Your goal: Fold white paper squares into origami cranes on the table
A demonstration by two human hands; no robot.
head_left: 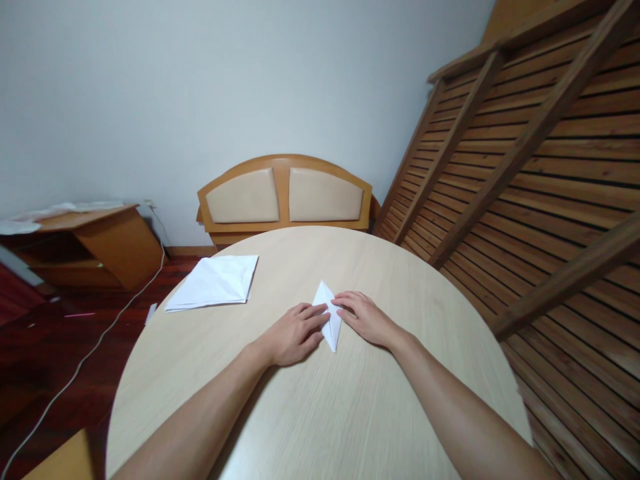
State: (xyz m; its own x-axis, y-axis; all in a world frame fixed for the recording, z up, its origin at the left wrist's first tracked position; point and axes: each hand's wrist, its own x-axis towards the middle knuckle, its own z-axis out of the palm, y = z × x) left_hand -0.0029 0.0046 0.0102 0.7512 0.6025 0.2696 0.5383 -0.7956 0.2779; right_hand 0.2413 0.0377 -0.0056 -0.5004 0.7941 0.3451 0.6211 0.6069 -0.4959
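A small sheet of white paper, folded into a narrow diamond, lies flat near the middle of the round table. Its points face away from me and toward me, and a crease line runs down its length. My left hand rests on its left edge with the fingers stretched over the paper. From the right, my right hand touches the other edge, fingers extended and slightly bent. Both sets of fingertips nearly meet at the paper's middle and cover part of it.
A stack of creased white paper lies at the table's back left. Beyond the table stands a padded headboard. Wooden slatted panels lean along the right. A low desk and a white cable are at the left.
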